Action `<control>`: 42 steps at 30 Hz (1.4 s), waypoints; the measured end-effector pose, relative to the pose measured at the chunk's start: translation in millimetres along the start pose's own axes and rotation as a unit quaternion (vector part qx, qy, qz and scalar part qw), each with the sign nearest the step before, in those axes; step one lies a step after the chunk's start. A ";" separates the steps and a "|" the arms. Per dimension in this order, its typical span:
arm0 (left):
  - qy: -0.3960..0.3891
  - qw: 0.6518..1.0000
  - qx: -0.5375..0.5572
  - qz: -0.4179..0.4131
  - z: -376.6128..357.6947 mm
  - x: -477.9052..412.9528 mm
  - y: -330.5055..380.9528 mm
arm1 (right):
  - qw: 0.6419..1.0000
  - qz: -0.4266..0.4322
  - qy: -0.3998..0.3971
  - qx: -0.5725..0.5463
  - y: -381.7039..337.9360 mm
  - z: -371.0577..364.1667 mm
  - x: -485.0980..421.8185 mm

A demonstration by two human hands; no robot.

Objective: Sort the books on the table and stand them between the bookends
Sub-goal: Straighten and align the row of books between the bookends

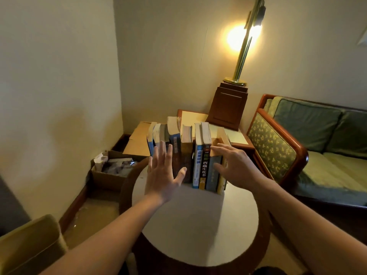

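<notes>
Books (198,155): one upright row, spines facing the viewer, at the far edge of the round tabletop (198,225); bookends not discernible. Left hand (162,173): grip spread flat against the row's left spines. Right hand (234,165): grip spread, fingers touching the rightmost books, clasping nothing. Step, judged: squaring the row. Advice: press both ends inward evenly and low, so nothing tips.

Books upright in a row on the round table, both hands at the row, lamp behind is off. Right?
No: the head view shows the lamp lit. Rest holds: books upright in a row on the round table, left hand and right hand at the row.
</notes>
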State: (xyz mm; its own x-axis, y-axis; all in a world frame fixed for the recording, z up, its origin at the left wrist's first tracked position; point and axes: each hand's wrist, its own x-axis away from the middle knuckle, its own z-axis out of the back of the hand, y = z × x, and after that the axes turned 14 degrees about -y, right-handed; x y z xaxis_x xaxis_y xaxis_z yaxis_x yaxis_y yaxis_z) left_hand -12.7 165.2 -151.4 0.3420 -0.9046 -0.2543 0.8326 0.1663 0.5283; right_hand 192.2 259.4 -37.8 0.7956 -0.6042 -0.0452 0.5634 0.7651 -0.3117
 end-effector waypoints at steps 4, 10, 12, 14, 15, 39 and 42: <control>0.053 0.991 0.101 0.069 -9.2 -5.6 -18.9 | 0.998 0.025 -0.041 0.030 -20.2 7.9 -41.0; 0.098 0.948 0.254 0.166 -31.5 -38.0 -41.6 | 0.989 0.053 -0.114 0.080 -38.2 -7.3 -118.6; 0.120 0.940 0.280 0.153 -37.3 -49.9 -47.1 | 0.985 0.059 -0.133 0.087 -42.3 -11.1 -143.1; 0.146 0.927 0.314 0.143 -41.6 -63.3 -49.9 | 0.983 0.067 -0.140 0.095 -45.4 -14.0 -166.3; 0.165 0.918 0.333 0.139 -43.2 -70.0 -50.3 | 0.983 0.073 -0.141 0.097 -46.2 -15.8 -177.6; 0.419 0.853 0.265 0.161 -102.5 -147.4 -43.1 | 0.941 0.033 -0.259 0.217 -54.6 -53.5 -311.3; 0.428 0.854 0.249 0.161 -103.5 -152.4 -46.1 | 0.941 0.025 -0.259 0.217 -50.8 -51.1 -311.9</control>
State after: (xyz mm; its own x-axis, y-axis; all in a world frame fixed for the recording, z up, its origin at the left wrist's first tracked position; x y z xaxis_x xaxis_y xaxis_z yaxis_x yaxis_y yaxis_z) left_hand -58.1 336.0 -220.9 0.8893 -0.1894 -0.4162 0.4188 -0.0280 0.9076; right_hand -95.9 397.6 -56.3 0.7619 -0.4611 0.4549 0.4702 0.8767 0.1012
